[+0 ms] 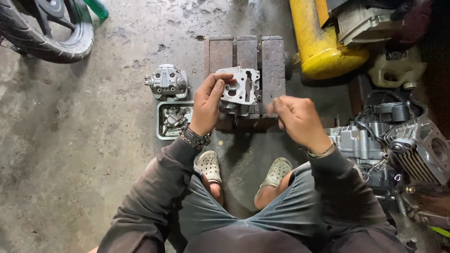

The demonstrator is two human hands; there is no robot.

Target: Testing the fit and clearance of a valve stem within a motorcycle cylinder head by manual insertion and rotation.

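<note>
We see our left hand (206, 107) in the middle of the frame, fingers curled and clamped on the left edge of a pale grey cast-metal cylinder head with several holes and a rectangular opening (242, 87); the thumb lies across its top left corner. The head sits tilted on a low stand of three weathered wooden blocks (273, 65), just above centre. Our right hand (295, 118) is right of centre, fingers drawn together into a loose fist just beside the lower right of the head; whether they pinch a small tool or part we cannot tell, as the knuckles hide it. Neither hand is spread open.

Counting what lies about: one cylinder head in hand; one grey finned metal cover with bolts (168, 81) on the concrete at left of the blocks; one shallow rectangular metal tray holding small loose engine parts (161, 122) just below that cover, close to our left wrist. One black motorcycle tyre on its wheel (51, 37) fills the upper left corner, with one green bottle (97, 8) near it. One yellow cylindrical tank (318, 42) lies at upper right. One grey engine block with a finned cylinder and black hoses (393, 145) rests at the right edge, near our right forearm. Two pale perforated rubber clogs (209, 165) show below centre on our feet, and a stack of dark bead bracelets (194, 138) wraps the left wrist.
</note>
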